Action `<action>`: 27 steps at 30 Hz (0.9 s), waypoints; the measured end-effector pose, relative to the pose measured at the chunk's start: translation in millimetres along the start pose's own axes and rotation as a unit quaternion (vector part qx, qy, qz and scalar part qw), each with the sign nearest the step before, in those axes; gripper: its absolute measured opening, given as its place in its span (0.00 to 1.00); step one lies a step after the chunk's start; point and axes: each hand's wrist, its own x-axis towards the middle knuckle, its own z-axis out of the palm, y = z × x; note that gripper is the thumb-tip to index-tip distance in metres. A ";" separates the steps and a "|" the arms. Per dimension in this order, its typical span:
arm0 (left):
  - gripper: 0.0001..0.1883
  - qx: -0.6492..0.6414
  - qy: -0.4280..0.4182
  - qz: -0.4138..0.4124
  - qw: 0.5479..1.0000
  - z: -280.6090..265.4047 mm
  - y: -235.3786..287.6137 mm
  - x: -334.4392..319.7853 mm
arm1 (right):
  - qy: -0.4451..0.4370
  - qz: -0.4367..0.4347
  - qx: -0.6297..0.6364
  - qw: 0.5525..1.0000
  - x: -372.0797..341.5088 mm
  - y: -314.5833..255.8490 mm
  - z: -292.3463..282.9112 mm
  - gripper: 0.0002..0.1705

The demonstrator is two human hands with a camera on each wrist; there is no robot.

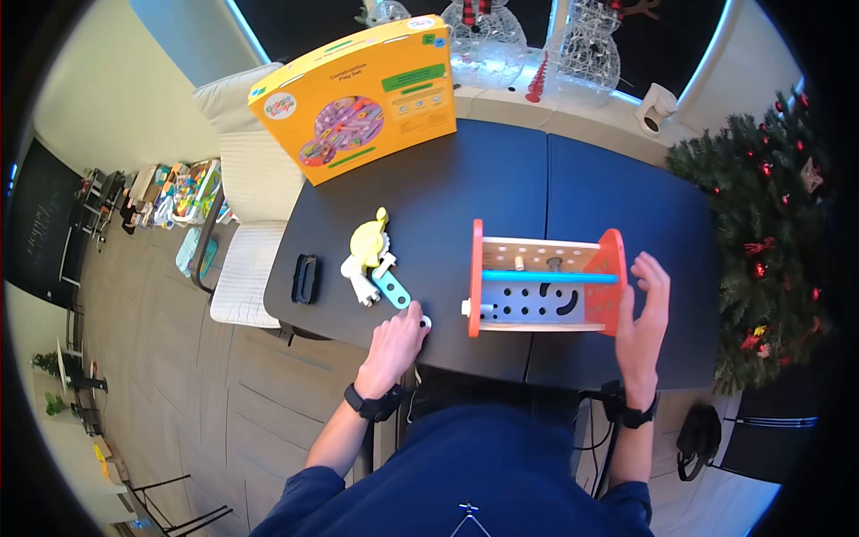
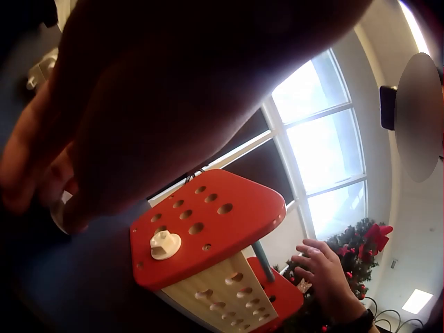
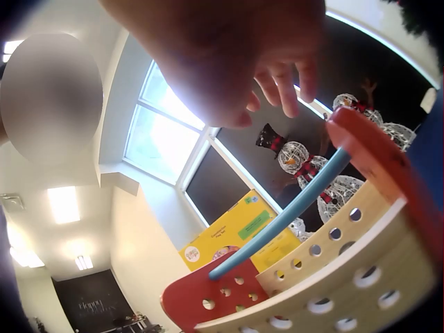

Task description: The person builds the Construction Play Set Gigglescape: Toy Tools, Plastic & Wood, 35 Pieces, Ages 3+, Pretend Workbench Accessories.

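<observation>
A toy toolbox (image 1: 541,324) with red end panels, a blue handle bar (image 1: 550,277) and hole-punched sides stands on the table. A white fastener (image 2: 165,245) sits on its left end panel. Left of the box, my left hand (image 1: 394,347) pinches a small white round piece (image 1: 426,323) close over the tabletop, partly hidden by the fingers. Just beyond those fingers lies a blue strip with holes (image 1: 392,291), beside white and yellow toy parts (image 1: 368,243). My right hand (image 1: 646,313) is held beside the right red panel, fingers loosely extended, gripping nothing.
A black tray (image 1: 306,279) lies near the table's left edge. The yellow play-set box (image 1: 376,103) stands at the back left, before a white chair (image 1: 246,268). A decorated Christmas tree (image 1: 761,251) borders the right side, and wire snowmen (image 1: 586,45) stand on the windowsill.
</observation>
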 end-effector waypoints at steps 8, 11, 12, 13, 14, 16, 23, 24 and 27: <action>0.14 -0.017 0.036 -0.006 0.999 -7.1 25.8 4.4 | -0.113 0.070 0.177 0.975 -16.8 -14.2 -5.0 0.13; 0.14 -0.074 0.089 -0.049 0.992 -16.7 34.0 3.9 | -0.205 0.064 0.186 0.959 -17.0 -17.7 -11.8 0.09; 0.15 -0.108 0.098 -0.077 0.986 -25.9 42.8 1.7 | -0.230 0.062 0.200 0.950 -19.8 -15.7 -10.0 0.08; 0.15 -0.125 0.125 -0.095 0.980 -35.7 56.9 -3.1 | -0.246 0.035 0.213 0.945 -19.3 -16.5 -10.2 0.08; 0.16 -0.140 0.151 -0.114 0.972 -45.5 71.6 -9.0 | -0.286 0.028 0.216 0.933 -15.8 -18.1 -12.4 0.08; 0.16 -0.169 0.214 -0.098 0.957 -47.4 94.3 -18.8 | -0.342 0.018 0.220 0.913 -14.0 -19.3 -13.1 0.09; 0.16 -0.143 0.257 0.180 0.939 -9.5 190.3 -47.0 | -0.363 0.010 0.324 0.873 -23.6 -28.1 2.5 0.15; 0.16 -0.144 0.256 0.186 0.938 -3.9 198.0 -47.0 | -0.359 0.006 0.335 0.871 -25.8 -25.7 7.4 0.15; 0.15 -0.095 0.277 0.187 0.938 -0.4 199.0 -45.2 | -0.408 0.008 0.310 0.858 -23.3 -24.3 11.6 0.15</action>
